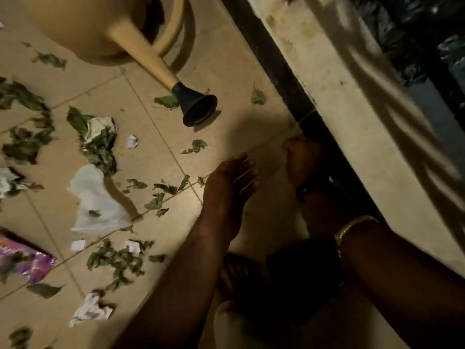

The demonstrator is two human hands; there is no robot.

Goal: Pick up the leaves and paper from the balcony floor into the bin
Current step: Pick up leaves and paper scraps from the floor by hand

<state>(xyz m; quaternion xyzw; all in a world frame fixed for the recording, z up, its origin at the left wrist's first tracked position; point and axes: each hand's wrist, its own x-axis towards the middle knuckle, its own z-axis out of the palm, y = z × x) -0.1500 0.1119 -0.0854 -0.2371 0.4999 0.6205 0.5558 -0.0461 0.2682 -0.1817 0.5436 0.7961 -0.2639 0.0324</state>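
L hand point(231, 182) flat, R hand point(305, 159) shadowed — crumpled paper point(90, 311), limp leaves point(118, 260).

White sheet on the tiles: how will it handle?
The white sheet looks thin and rumpled, so probably floppy and very light. Lying flat on the tiles, its edge may be fiddly to pinch. The leaf bit on it may slide off.

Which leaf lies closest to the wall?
The lone leaf just right of the watering can's black nozzle. It lies by the wall; every other leaf is farther out on the floor.
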